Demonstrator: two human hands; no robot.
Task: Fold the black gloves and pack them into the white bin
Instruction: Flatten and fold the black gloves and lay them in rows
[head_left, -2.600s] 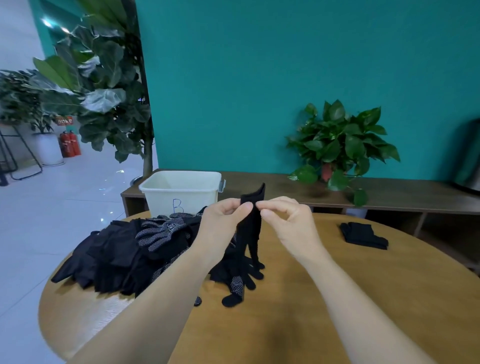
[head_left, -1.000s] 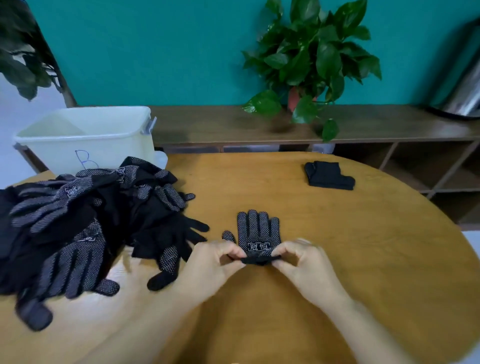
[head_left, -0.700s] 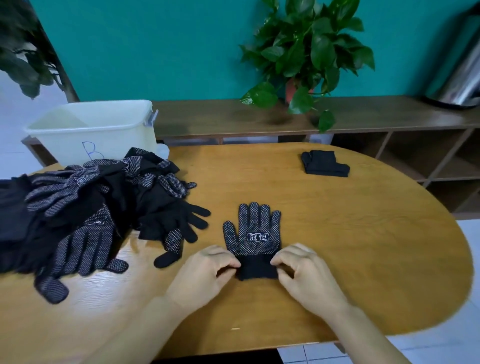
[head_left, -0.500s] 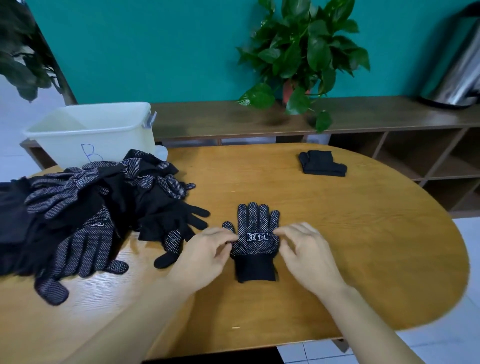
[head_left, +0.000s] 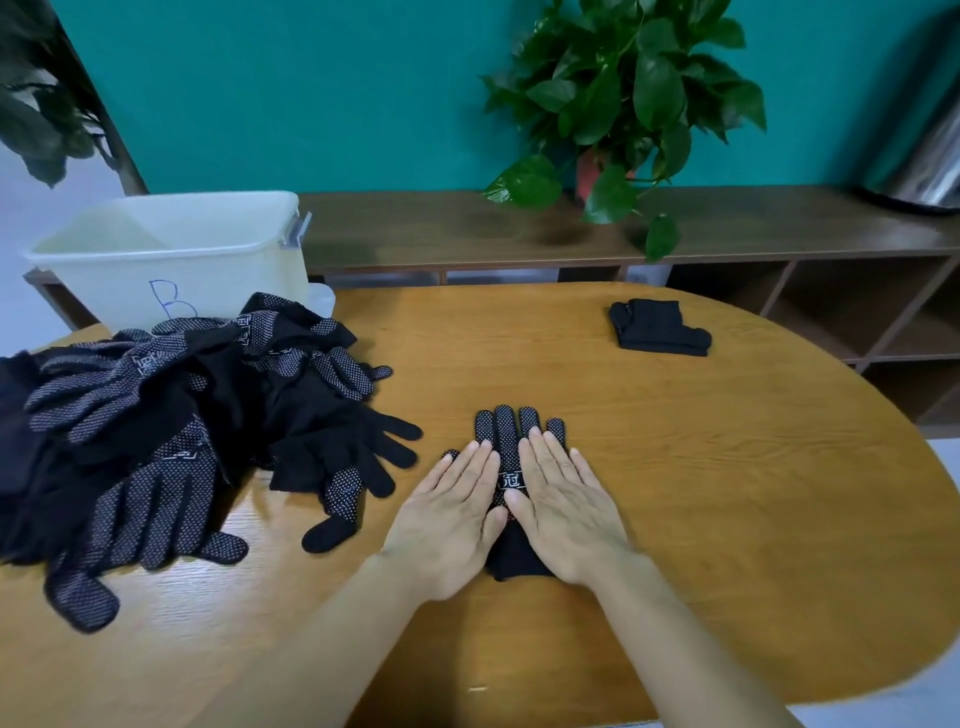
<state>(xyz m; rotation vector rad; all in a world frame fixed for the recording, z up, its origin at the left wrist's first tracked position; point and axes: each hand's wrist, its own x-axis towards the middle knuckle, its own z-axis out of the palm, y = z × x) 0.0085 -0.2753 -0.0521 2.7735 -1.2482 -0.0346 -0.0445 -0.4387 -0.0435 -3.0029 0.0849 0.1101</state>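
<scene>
A black dotted glove (head_left: 511, 434) lies flat on the wooden table (head_left: 701, 467), fingers pointing away from me. My left hand (head_left: 451, 512) and my right hand (head_left: 563, 501) rest palm-down side by side on it, fingers straight, covering its palm and part of the cuff. A pile of black gloves (head_left: 171, 415) sprawls at the left. Behind the pile stands the white bin (head_left: 171, 254), marked with a blue "B". A folded pair of black gloves (head_left: 657, 327) lies at the far right of the table.
A low wooden shelf (head_left: 779, 223) runs along the teal wall behind the table, holding a potted plant (head_left: 618, 104) and a metal container (head_left: 924, 166). A larger plant (head_left: 36, 109) stands at the far left. The table's front edge is close to me.
I lowered the glove from mid-air onto the table and laid it flat. My hands let go of its cuff and slid forward to lie flat on its palm.
</scene>
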